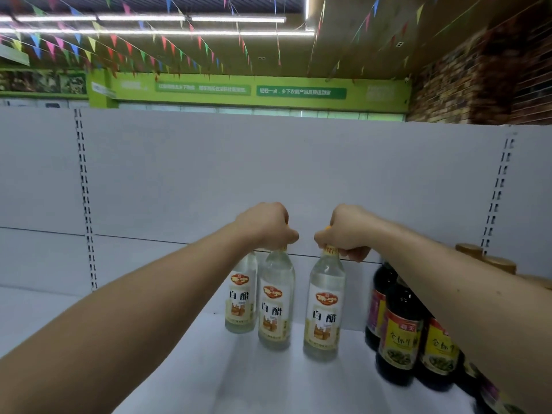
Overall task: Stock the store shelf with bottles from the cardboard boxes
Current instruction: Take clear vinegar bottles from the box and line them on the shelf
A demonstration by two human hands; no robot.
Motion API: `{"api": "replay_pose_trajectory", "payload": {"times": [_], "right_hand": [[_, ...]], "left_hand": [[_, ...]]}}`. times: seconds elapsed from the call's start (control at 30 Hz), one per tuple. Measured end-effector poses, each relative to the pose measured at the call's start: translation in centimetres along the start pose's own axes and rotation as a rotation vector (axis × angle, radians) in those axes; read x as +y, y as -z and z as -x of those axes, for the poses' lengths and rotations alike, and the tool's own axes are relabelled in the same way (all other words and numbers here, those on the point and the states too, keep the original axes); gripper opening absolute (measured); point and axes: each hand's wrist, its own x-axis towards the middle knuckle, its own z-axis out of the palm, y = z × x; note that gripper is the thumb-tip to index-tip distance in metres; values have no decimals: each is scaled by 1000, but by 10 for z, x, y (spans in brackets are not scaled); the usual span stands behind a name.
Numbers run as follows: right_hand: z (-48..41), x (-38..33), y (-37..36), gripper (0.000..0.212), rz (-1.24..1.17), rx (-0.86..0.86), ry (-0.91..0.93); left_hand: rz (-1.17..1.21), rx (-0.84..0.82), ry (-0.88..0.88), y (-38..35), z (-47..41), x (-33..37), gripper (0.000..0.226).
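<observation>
White shelving (268, 174) fills the middle of the frame, under a ceiling strung with coloured bunting (119, 46). On the shelf board (209, 369) at lower centre are three clear vinegar bottles (276, 282), all upright, long axes vertical, necks up, labels facing the camera. The left hand (265, 225) is curled tight round the top of the middle bottle (274, 321). The right hand (346, 231) grips the neck of the right bottle (325, 312) the same way. The rear bottle (242, 300), furthest left, has its top hidden behind the left wrist, so any contact is unclear. Dark sauce bottles (400, 333) stand at lower right.
</observation>
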Motion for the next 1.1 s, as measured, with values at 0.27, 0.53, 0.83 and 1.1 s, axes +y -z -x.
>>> {"api": "replay_pose_trajectory", "payload": {"times": [0.27, 0.53, 0.83, 1.1], "right_hand": [[-21, -7, -11, 26, -11, -6, -33], [-37, -9, -20, 24, -48, -25, -37], [-51, -19, -26, 28, -40, -39, -22], [-53, -22, -32, 26, -54, -30, -18]], "left_hand": [[-104, -12, -3, -10, -23, -9, 17], [-181, 1, -4, -13, -40, -16, 18], [-177, -24, -15, -11, -47, -22, 12], [-182, 41, -24, -18, -51, -28, 27]]}}
